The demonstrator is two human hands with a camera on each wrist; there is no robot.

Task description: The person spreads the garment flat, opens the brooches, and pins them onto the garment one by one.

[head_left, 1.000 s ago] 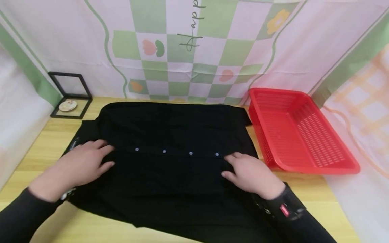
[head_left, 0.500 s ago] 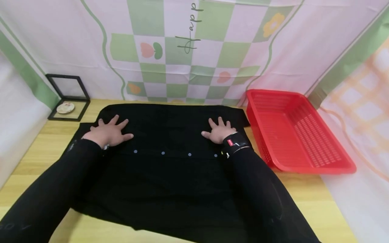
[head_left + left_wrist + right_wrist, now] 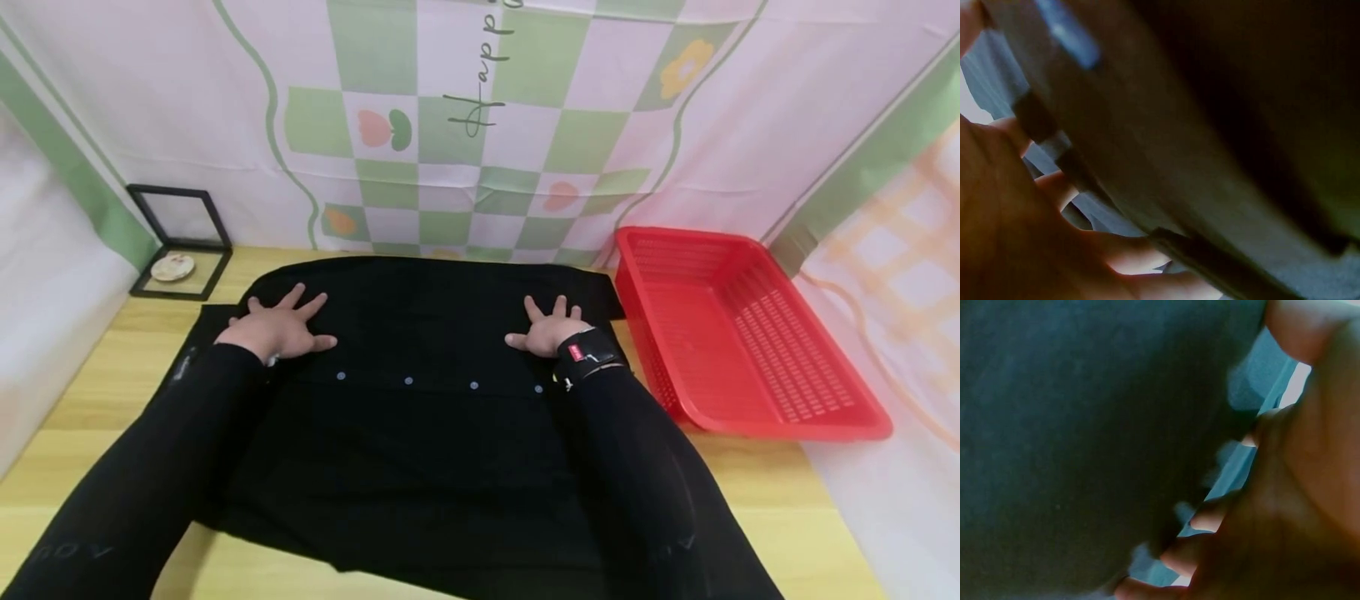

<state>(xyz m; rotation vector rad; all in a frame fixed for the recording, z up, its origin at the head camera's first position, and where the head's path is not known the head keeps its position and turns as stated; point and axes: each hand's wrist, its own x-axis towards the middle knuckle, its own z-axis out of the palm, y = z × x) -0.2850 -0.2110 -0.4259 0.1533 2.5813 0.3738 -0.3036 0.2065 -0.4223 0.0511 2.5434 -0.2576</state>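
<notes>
A black shirt (image 3: 420,450) with a row of small light buttons (image 3: 408,381) lies spread over the wooden table, its upper edge near the back. On its upper left part rests my left hand (image 3: 277,327), fingers spread and palm down. My right hand (image 3: 551,332) lies likewise on the upper right part, thumb pointing inward. In the left wrist view the left fingers (image 3: 1125,250) touch the dark cloth, and the right wrist view shows the right fingers (image 3: 1188,553) against it too. Neither hand grips anything. Black sleeves cover both forearms and blend with the shirt.
A red plastic basket (image 3: 675,408) stands to the right, close to the shirt's edge. At the back left is an open black frame (image 3: 180,293) with a small round pale disc (image 3: 172,267) on it. A patterned curtain (image 3: 450,125) hangs along the back of the table (image 3: 82,392).
Both hands have moved from the button row toward the back of the shirt and spread their fingers. Over the last half second they stay in about the same place; the view shifts slightly.
</notes>
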